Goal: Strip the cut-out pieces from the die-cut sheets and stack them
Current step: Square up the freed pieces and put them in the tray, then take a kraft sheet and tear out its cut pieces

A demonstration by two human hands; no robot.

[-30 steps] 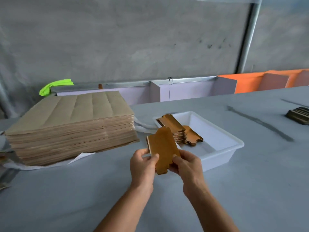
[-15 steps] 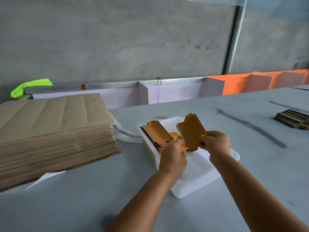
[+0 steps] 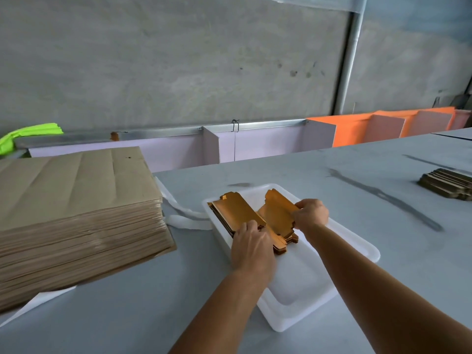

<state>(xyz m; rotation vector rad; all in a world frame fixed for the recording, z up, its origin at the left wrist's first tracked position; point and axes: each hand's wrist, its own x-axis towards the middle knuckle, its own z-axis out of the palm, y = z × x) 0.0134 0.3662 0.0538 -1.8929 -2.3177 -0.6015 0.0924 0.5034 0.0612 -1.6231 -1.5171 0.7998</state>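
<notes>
Two bare forearms enter from bottom edge. No sleeves, gloves, rings, watch or bands visible. Left hand [image 3: 251, 247] seen from back, knuckles showing. Right hand [image 3: 312, 215] likewise uncovered. Short nails, hard to make out.

Tall stack of tan die-cut cardboard sheets [image 3: 76, 200]: left and lower-left portions cut off by frame edge. Small dark pile of cardboard pieces [image 3: 447, 183], well right of the white plastic tray [image 3: 357, 249], clipped by right edge. Left hand [image 3: 251, 247] covers near ends of the orange-brown cut-out pieces [image 3: 237, 213] in the tray; fingertips hidden, grip unclear.
</notes>
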